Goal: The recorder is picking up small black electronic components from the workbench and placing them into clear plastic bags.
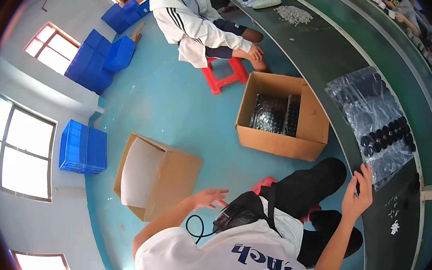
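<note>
Take the wearer's lap as the middle of the dial. At ten o'clock, close in, the left hand [210,199] hangs in the air near a black mesh pouch [242,211], forearm angled out from the body, fingers loosely spread and holding nothing I can see. At half past two the right hand [357,195] is raised at the conveyor belt's [316,56] near edge, forearm rising from below, fingers pointing up and slightly parted. There is a dark patch by the thumb — I can't tell whether it is a held piece or just a gap.

Just beyond it, at two o'clock, the glossy black round caps [386,137] sit in rows on crinkled clear plastic packing [366,108]. To handle these well, I'd lift each by its rim, keep fingertips off the shiny face, and steady the plastic with the free hand so the rows don't roll.

Farther off, near half past twelve, an open cardboard carton [285,145] holds bubble-wrapped black packs [270,113]; at ten stands another open carton [173,176]. Farthest, toward twelve — a seated co-worker [192,25], one hand on a knee.
</note>
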A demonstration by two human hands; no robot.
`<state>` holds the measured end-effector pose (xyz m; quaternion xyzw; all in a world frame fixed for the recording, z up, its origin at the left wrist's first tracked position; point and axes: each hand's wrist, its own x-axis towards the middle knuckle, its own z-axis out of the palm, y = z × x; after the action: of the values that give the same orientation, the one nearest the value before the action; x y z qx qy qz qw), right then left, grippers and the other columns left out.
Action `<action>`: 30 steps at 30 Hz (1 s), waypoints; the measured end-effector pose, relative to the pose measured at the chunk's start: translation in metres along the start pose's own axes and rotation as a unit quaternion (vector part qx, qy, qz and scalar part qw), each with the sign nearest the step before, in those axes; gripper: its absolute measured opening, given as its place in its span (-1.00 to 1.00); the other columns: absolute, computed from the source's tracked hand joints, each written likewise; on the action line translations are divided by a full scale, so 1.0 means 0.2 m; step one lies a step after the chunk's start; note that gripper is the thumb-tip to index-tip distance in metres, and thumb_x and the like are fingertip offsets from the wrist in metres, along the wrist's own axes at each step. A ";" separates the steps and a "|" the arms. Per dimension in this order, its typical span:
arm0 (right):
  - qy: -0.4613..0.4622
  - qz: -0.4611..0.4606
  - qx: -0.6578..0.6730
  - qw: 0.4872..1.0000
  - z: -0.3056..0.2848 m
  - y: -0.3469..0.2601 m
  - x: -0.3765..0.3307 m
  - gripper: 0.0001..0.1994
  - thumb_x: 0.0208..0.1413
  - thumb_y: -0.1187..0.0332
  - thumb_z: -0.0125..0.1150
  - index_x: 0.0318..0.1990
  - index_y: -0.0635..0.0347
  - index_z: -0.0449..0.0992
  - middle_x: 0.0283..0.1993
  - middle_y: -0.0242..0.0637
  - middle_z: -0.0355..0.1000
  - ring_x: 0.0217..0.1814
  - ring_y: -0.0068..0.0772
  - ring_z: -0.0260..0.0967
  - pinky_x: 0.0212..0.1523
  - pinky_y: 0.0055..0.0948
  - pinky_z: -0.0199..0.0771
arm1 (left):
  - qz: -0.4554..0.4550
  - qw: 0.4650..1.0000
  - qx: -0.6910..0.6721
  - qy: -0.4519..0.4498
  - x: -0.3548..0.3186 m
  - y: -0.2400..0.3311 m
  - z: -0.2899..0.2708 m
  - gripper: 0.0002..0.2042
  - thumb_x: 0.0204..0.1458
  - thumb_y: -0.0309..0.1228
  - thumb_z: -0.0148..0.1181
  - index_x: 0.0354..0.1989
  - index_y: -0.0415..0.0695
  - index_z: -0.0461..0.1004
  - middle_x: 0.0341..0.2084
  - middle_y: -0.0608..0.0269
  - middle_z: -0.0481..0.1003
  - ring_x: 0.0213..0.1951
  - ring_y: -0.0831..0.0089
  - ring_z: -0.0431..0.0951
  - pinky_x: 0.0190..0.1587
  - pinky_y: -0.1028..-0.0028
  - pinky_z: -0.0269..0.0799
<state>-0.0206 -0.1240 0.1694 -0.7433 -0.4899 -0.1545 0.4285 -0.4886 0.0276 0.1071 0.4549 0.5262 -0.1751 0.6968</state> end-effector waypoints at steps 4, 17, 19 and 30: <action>-0.002 -0.005 0.002 1.000 0.01 0.00 0.00 -0.86 0.23 0.60 0.12 -0.15 0.38 0.60 0.14 -0.09 0.58 0.34 0.07 0.45 0.39 0.03 0.34 | -0.002 1.000 -0.001 0.006 0.01 0.03 -0.03 -0.38 0.39 -0.01 -0.06 0.57 0.11 0.06 0.02 0.19 0.65 0.27 0.38 0.41 0.31 0.20 0.30; -0.002 0.010 0.014 1.000 -0.01 -0.03 0.01 -0.88 0.23 0.61 0.14 -0.18 0.40 0.61 0.09 -0.07 0.60 0.31 0.04 0.48 0.38 -0.02 0.35 | 0.030 0.999 0.042 0.016 0.04 0.04 -0.02 -0.42 0.39 0.03 -0.08 0.52 0.14 0.18 -0.10 0.17 0.67 0.16 0.41 0.51 0.21 0.24 0.37; 0.003 0.007 0.017 1.000 -0.01 -0.03 0.02 -0.87 0.22 0.62 0.14 -0.17 0.40 0.61 0.09 -0.08 0.60 0.31 0.04 0.48 0.38 -0.02 0.35 | 0.022 0.999 0.040 0.011 0.05 0.05 -0.03 -0.42 0.39 0.05 -0.09 0.52 0.13 0.19 -0.10 0.19 0.67 0.16 0.40 0.51 0.24 0.22 0.34; -0.003 -0.004 0.084 0.996 -0.04 -0.02 0.00 -0.86 0.22 0.65 0.14 -0.14 0.44 0.60 0.08 -0.03 0.59 0.31 0.06 0.47 0.34 -0.10 0.40 | 0.034 0.990 0.133 0.031 0.13 0.13 0.12 -0.14 0.20 0.36 -0.03 0.44 -0.13 0.29 0.11 0.03 0.58 0.37 0.18 0.34 0.38 0.10 0.22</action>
<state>-0.0226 -0.1300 0.1752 -0.7032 -0.5051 -0.1123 0.4876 -0.4462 0.0265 0.0965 0.5664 0.5041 -0.2051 0.6189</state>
